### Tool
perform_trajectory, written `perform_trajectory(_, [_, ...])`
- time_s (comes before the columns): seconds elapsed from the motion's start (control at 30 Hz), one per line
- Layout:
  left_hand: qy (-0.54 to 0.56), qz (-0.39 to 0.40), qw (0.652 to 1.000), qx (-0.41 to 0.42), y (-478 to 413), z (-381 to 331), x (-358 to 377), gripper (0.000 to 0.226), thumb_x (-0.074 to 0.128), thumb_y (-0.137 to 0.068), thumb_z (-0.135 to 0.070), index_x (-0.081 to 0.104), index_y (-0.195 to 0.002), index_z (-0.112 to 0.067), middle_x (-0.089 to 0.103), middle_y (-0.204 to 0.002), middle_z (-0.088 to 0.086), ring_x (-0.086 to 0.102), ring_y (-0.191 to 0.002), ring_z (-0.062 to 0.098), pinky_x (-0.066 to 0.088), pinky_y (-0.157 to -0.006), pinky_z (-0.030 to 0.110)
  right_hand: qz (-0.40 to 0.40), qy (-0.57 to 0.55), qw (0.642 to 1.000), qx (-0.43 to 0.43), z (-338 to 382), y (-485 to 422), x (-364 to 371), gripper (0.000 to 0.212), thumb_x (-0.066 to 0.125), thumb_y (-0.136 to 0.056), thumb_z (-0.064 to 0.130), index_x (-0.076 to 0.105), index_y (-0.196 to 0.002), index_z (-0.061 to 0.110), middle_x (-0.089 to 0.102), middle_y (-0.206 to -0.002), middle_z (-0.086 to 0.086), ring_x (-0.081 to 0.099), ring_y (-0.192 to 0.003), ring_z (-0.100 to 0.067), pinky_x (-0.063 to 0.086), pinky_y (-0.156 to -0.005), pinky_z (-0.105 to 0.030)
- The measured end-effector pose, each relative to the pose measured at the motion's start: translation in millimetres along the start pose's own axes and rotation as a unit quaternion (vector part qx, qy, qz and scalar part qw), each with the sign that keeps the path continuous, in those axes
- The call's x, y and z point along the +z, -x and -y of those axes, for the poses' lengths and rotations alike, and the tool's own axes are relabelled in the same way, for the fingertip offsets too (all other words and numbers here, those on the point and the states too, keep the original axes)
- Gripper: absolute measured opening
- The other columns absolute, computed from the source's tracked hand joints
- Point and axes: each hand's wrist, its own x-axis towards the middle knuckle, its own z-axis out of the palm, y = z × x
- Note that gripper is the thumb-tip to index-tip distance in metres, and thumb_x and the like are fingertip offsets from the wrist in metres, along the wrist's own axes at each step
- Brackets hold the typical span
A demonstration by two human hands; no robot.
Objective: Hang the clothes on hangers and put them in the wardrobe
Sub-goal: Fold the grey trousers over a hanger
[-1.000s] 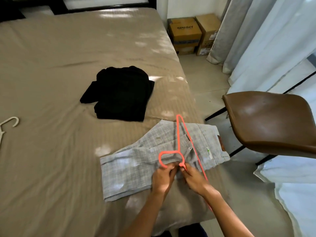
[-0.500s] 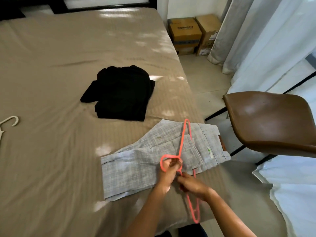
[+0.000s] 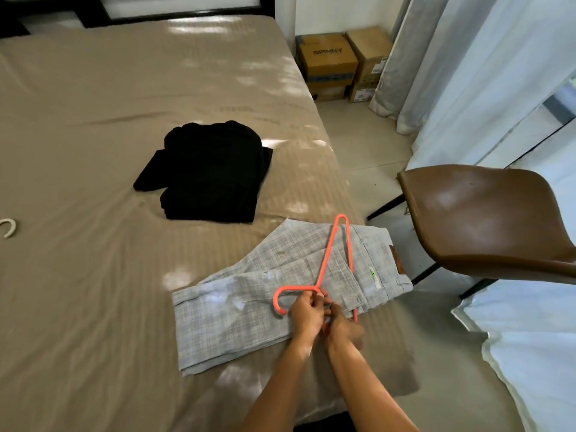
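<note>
1. Orange plastic hanger lies over grey checked trousers on the bed, by its right edge.
2. Left hand grips its neck below the hook.
3. Right hand, blurred, also pinches the hanger.

Dappled daylight falls across a tan-sheeted bed; a brown chair, pale curtains and cardboard boxes, seemingly stacked, stand on the tiled floor.

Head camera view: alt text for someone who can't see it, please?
A person's left hand and right hand hold an orange hanger over folded grey checked trousers at the edge of a tan bed. A black garment lies farther up; a brown chair stands alongside.
</note>
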Motion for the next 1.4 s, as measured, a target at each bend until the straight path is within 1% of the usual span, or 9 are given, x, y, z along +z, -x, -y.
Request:
perform_trajectory(0.17, [0.047, -0.014, 0.998, -0.04, -1.0, 4.2, 6.0, 0.021, 0.046, -0.096, -0.009, 0.06, -0.083, -0.017, 0.068, -0.072, -0.002, 0.063, -0.057, 0.011, 0.054, -0.056, 0.03, -0.006, 0.013, 0.999, -0.043, -27.5, -42.1, 1.8, 0.044, 0.081, -0.051, 0.041, 0.06, -0.074, 0.011, 0.069, -0.071, -0.012, 0.067, -0.065, -0.031, 0.057, -0.068, -0.049])
perform_trajectory(0.37, [0.085, -0.016, 0.994, -0.07, -6.1, 7.1, 10.3, 0.025, 0.047, -0.096, -0.009, 0.061, -0.077, -0.018, 0.067, -0.065, -0.004, 0.061, -0.06, 0.015, 0.054, -0.066, 0.033, -0.024, -0.029, 0.997, -0.066, -23.1, -34.2, 9.7, 0.036, 0.08, -0.068, 0.016, 0.045, -0.059, 0.02, 0.066, -0.069, -0.016, 0.062, -0.064, -0.03, 0.055, -0.071, -0.052])
perform_trajectory(0.67, [0.032, -0.019, 0.998, -0.045, -12.8, -0.9, 3.4, 0.022, 0.05, -0.09, -0.019, 0.06, -0.07, -0.019, 0.058, -0.059, -0.003, 0.052, -0.058, 0.017, 0.042, -0.061, 0.033, 0.096, 0.093, 0.937, -0.324, 9.4, 5.6, -9.9, 0.035, 0.06, -0.074, -0.015, 0.044, -0.068, 0.016, 0.048, -0.062, 0.0, 0.044, -0.057, -0.004, 0.037, -0.056, -0.014])
perform_trajectory(0.83, [-0.037, -0.088, 0.995, 0.031, -18.2, -6.8, -12.6, 0.022, 0.047, -0.093, -0.024, 0.057, -0.073, -0.026, 0.065, -0.068, -0.003, 0.062, -0.061, 0.019, 0.052, -0.068, 0.036, 0.212, -0.153, 0.965, -0.032, 42.8, 6.1, -3.2, 0.031, 0.058, -0.08, -0.012, 0.057, -0.11, -0.004, 0.067, -0.096, -0.02, 0.067, -0.078, -0.027, 0.058, -0.072, -0.04])
perform_trajectory(1.0, [0.044, -0.191, 0.98, 0.031, -16.7, -20.4, -73.1, 0.024, 0.045, -0.096, -0.014, 0.055, -0.075, -0.017, 0.06, -0.063, -0.005, 0.051, -0.049, 0.019, 0.048, -0.058, 0.031, 0.334, -0.26, 0.904, -0.057, 93.4, 9.8, -59.7, 0.012, 0.064, -0.069, 0.01, 0.076, -0.072, 0.014, 0.074, -0.08, 0.0, 0.07, -0.076, -0.011, 0.059, -0.069, -0.03])
perform_trajectory(1.07, [0.099, -0.205, 0.973, 0.037, -11.2, -13.5, -111.8, 0.025, 0.045, -0.097, -0.008, 0.055, -0.076, -0.016, 0.057, -0.056, -0.007, 0.046, -0.044, 0.012, 0.04, -0.043, 0.018, 0.313, -0.282, 0.903, -0.08, 115.3, -8.1, -92.9, 0.015, 0.071, -0.058, 0.018, 0.075, -0.072, 0.019, 0.074, -0.082, 0.004, 0.071, -0.079, -0.008, 0.059, -0.068, -0.028])
perform_trajectory(1.2, [0.165, -0.222, 0.961, 0.002, 4.2, 13.5, -175.0, 0.023, 0.042, -0.098, -0.003, 0.054, -0.08, -0.012, 0.052, -0.065, 0.005, 0.039, -0.032, 0.0, 0.029, -0.031, 0.011, 0.163, -0.209, 0.959, -0.095, 136.3, -55.2, -121.2, 0.037, 0.043, -0.099, 0.011, 0.075, -0.081, 0.02, 0.071, -0.091, 0.01, 0.066, -0.088, -0.003, 0.052, -0.076, -0.019])
perform_trajectory(1.27, [0.155, -0.228, 0.961, -0.014, 9.1, 26.1, -191.0, 0.022, 0.044, -0.098, -0.004, 0.056, -0.082, -0.012, 0.053, -0.068, 0.006, 0.04, -0.033, 0.0, 0.031, -0.032, 0.012, 0.051, -0.123, 0.986, -0.1, 131.5, -75.0, -118.6, 0.021, 0.049, -0.096, 0.01, 0.059, -0.115, 0.008, 0.06, -0.117, -0.004, 0.058, -0.107, -0.019, 0.044, -0.094, -0.033])
perform_trajectory(1.4, [0.158, -0.201, 0.966, -0.033, 9.6, 30.8, -197.0, 0.021, 0.044, -0.098, -0.008, 0.058, -0.083, -0.01, 0.052, -0.068, 0.005, 0.038, -0.034, 0.0, 0.03, -0.033, 0.012, -0.05, 0.083, 0.993, -0.061, 100.8, -84.7, -81.7, 0.063, 0.073, -0.077, 0.008, 0.041, -0.129, -0.002, 0.044, -0.137, -0.025, 0.049, -0.119, -0.039, 0.042, -0.097, -0.049])
